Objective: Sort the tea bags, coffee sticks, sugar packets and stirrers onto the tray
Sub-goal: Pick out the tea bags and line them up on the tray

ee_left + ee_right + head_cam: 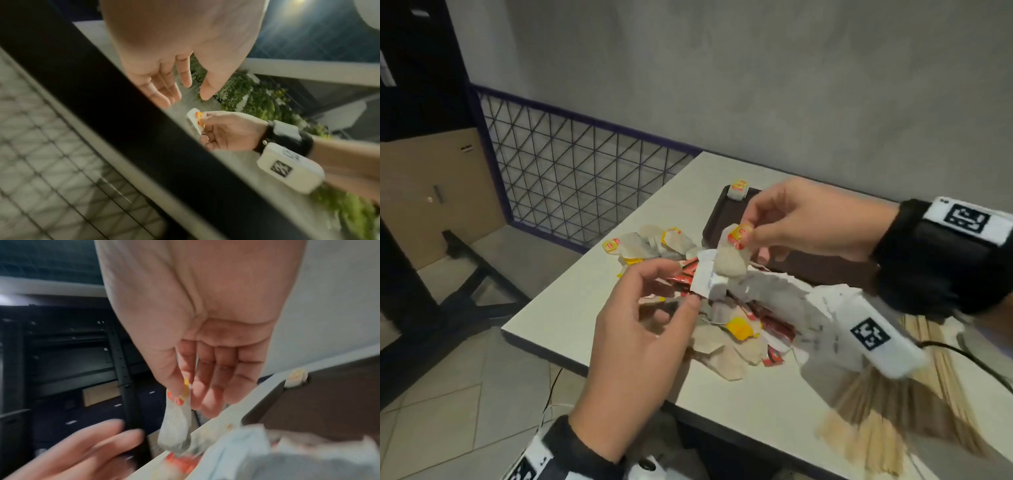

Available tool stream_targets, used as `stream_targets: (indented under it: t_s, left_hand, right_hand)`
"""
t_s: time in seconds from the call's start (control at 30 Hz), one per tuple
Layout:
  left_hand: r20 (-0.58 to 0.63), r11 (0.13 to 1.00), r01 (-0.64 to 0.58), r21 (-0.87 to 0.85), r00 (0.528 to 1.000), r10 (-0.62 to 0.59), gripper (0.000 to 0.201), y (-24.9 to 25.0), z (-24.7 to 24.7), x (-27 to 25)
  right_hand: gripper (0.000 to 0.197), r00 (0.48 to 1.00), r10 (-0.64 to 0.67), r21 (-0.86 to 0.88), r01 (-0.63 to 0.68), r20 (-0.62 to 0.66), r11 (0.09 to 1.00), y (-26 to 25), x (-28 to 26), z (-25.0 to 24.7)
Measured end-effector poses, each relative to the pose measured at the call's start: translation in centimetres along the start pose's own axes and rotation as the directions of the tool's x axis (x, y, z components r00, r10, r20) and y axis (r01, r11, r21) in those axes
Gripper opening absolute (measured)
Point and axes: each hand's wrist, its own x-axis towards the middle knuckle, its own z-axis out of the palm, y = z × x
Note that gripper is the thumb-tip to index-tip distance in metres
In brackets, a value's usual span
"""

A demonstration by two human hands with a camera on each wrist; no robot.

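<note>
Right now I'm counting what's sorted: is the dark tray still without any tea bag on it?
No: one tea bag already sits at the far corner of the dark tray, seen from the head view.

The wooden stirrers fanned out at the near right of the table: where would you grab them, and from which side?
I'd probably take the wooden stirrers across the middle of the bundle, coming down from above with thumb on one side and fingers on the other. They are long thin sticks lying flat and roughly parallel on the table, so a grip across their width gathers several at once, while a grip at the splayed ends would likely scatter them.
</note>
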Motion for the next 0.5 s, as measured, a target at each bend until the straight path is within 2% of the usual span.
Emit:
stream_targets:
  t_s: [0.07, 0.13, 0.33, 0.4, 0.5]
  left_hand:
    - [0.006, 0.959, -0.137, 0.247, 0.990, 0.140, 0.023, -1.2, -0.9, 0.9]
    - [0.037, 0.913, -0.186, 0.364, 0.982, 0.186, 0.019, -2.3, -1.1, 1.3]
    - [0.073, 0.867, -0.301, 0.398, 0.952, 0.297, 0.020, -4.7, -0.1, 2.2]
    - [0.064, 0.843, -0.337, 0.418, 0.937, 0.343, 0.021, -5.6, -0.1, 2.8]
    - [0.138, 0.813, -0.388, 0.434, 0.921, 0.365, 0.019, -5.8, -0.1, 3.4]
  right_hand:
    - [0.024, 0.989, 0.071, -0.013, -0.073, -0.128, 0.997, 1.4, 4.4, -2.2]
    - [0.016, 0.964, 0.143, -0.006, -0.148, -0.222, 0.989, 3.5, 8.4, -3.7]
    - [0.008, 0.905, 0.311, -0.022, -0.331, -0.289, 0.943, 9.1, 16.5, -4.8]
    - [0.010, 0.902, 0.335, 0.011, -0.345, -0.271, 0.938, 9.9, 18.4, -4.8]
    - [0.007, 0.918, 0.336, 0.024, -0.339, -0.210, 0.941, 10.7, 20.6, -4.2]
